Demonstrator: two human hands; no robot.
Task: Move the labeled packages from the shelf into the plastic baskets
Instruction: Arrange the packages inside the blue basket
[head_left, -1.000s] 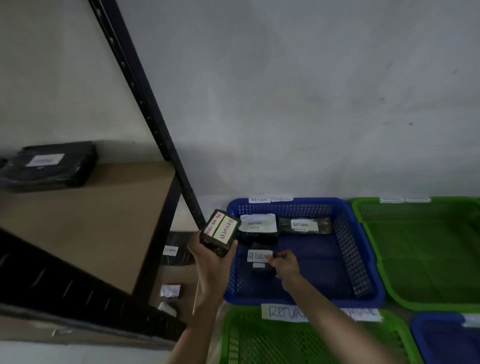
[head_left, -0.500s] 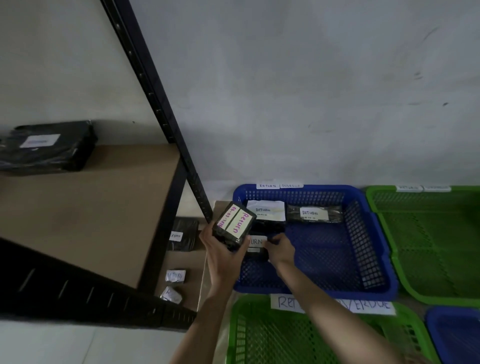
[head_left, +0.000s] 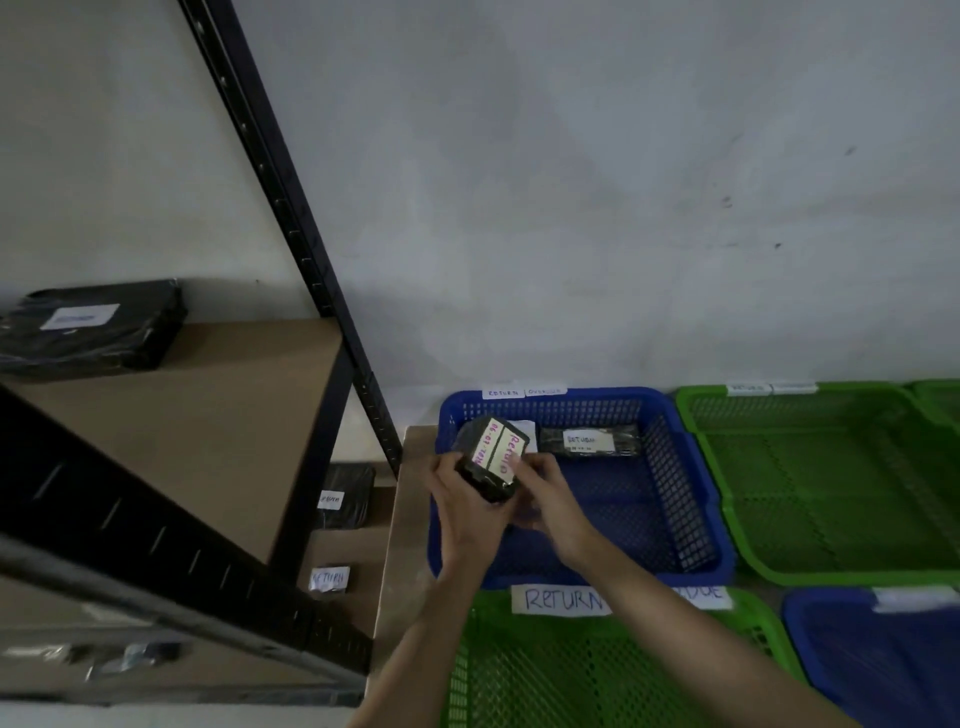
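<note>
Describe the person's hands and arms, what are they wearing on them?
Nothing shows on them. Both forearms are bare up to the frame's lower edge, with no sleeves in view. The left hand and right hand are bare too: no gloves, rings, watch or wristband visible.

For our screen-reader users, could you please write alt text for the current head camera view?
Both hands, left and right, hold a small black package labeled "Return" above a blue basket that holds another labeled package. Green baskets sit beside it, and a black metal shelf on the left carries more black packages.
</note>
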